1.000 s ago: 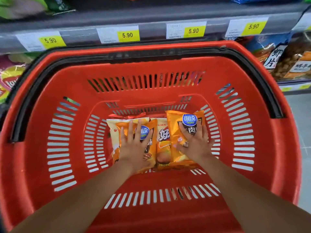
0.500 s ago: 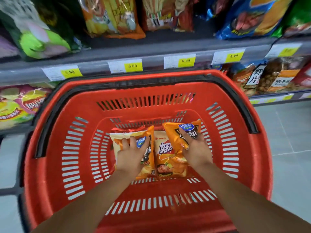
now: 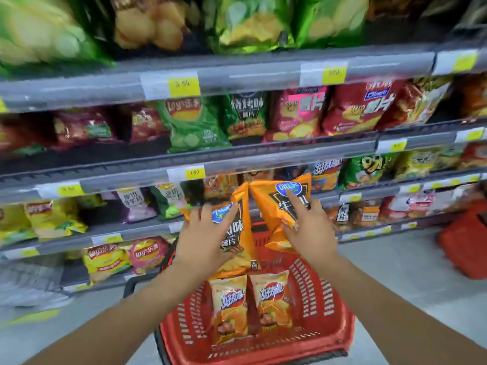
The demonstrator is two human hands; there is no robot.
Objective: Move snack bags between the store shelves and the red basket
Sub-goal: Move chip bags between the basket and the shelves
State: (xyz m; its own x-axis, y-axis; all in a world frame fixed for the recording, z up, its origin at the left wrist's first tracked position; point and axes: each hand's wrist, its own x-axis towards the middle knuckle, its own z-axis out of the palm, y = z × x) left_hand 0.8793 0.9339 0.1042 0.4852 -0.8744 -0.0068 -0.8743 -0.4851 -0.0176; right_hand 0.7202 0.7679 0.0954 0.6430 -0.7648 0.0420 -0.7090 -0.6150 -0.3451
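Both hands are holding snack bags above the red basket [image 3: 340,325], in front of the store shelves [image 3: 263,159]. The left hand [image 3: 203,233] is gripping the left orange bag [image 3: 237,225] with fingers spread over its front. The right hand [image 3: 305,227] is pinching the right orange bag [image 3: 282,204] near its lower edge, just beside the first. Two paler bags [image 3: 229,306] are lying side by side on the basket floor.

Judging by this, the person is putting bags back on the shelf. The next move calls for reaching forward to a gap and standing both bags upright.

Each orange bag is showing a blue oval logo, with "牛" on the right one and "味" and "薯片" on the left. The basket bags appear to read "好友趣". Lay's bags [image 3: 149,252] are sitting low on the left. A yellow price tag [image 3: 194,173] is too blurred to read for certain.
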